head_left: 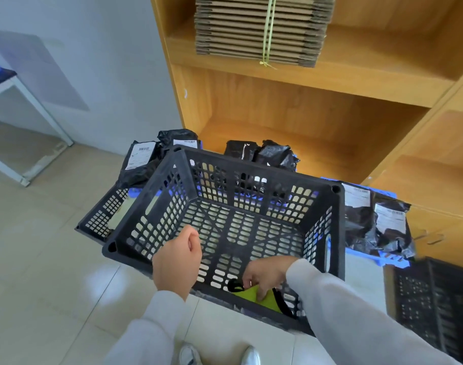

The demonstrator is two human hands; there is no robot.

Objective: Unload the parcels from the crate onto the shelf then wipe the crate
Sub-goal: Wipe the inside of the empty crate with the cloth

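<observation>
At centre frame sat the black crate [240, 222], no parcels inside — right hand [267, 272] pinched a yellow-green cloth [262, 299] against its floor at 5 o'clock. Left hand [176, 262] curled over the near rim at 7. Black parcels [140, 162] lay behind at 11 to 2; wooden shelf [304, 83] at 12.

No text can be made out. White shipping labels [140, 155] with barcodes (printed lines too small and blurred to read) sit on the black parcels [367, 219] left of, behind and right of the crate [172, 164].
</observation>
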